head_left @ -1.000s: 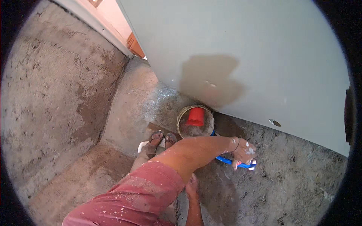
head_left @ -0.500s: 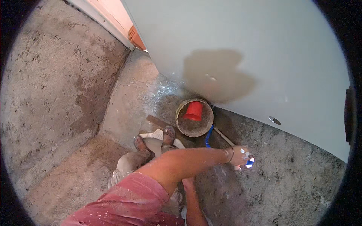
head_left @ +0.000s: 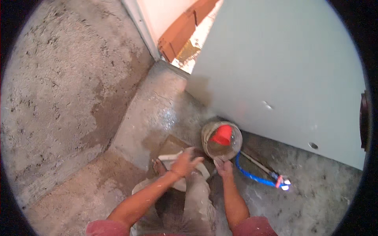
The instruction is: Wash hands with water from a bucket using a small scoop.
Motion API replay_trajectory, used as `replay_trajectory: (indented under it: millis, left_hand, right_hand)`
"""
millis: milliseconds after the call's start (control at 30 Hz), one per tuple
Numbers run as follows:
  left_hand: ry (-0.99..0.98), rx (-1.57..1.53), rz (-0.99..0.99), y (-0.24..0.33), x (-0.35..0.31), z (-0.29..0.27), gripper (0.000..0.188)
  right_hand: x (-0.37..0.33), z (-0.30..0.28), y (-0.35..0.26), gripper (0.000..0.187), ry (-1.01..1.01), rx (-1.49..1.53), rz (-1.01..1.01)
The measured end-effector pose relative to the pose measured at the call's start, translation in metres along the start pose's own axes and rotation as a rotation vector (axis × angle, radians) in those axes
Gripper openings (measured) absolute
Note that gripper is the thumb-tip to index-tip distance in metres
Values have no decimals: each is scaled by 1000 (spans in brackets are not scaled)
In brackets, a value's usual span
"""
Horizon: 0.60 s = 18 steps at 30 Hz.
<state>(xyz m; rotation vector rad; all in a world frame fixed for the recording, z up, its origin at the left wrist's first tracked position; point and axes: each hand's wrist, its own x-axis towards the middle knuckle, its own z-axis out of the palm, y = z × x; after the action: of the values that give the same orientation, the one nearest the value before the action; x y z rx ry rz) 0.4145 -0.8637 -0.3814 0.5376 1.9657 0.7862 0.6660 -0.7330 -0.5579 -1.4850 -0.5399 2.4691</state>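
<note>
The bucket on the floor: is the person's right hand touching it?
Touching. The head view shows the right hand pressed against the near rim of the bucket, with no gap between them.

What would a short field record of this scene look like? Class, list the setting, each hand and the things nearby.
Setting: rough grey concrete floor beside a pale grey painted wall
Left hand: resting on a white flat object, exact kind unclear
Right hand: at the near rim of a round grimy bucket
In bucket: small red plastic cup, murky liquid
Nearby: blue-handled tool lying on the floor, right of the bucket
</note>
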Motion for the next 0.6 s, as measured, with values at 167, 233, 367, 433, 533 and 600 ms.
replay_trajectory:
  millis: [167, 233, 367, 433, 533, 600]
  left_hand:
    - [230, 122, -253, -246, 82, -122, 53]
    - [254, 49, -233, -303, 151, -125, 50]
    - [378, -758, -440, -406, 244, -128, 40]
    - [400, -1267, -498, -431, 325, -91, 31]
    - [363, -1609, -422, -478, 384, -38, 35]
    - [248, -1844, -472, -480, 415, 32, 34]
  right_hand:
    - [164, -141, 66, 32, 348, 102, -56]
    - [201, -190, 40, 32, 151, 15, -232]
    - [254, -128, 99, 28, 325, 309, -215]
    - [256, -131, 75, 24, 170, 251, -347]
    - [254, -109, 62, 27, 177, 281, -271]
    - [230, -131, 38, 33, 381, -92, -461]
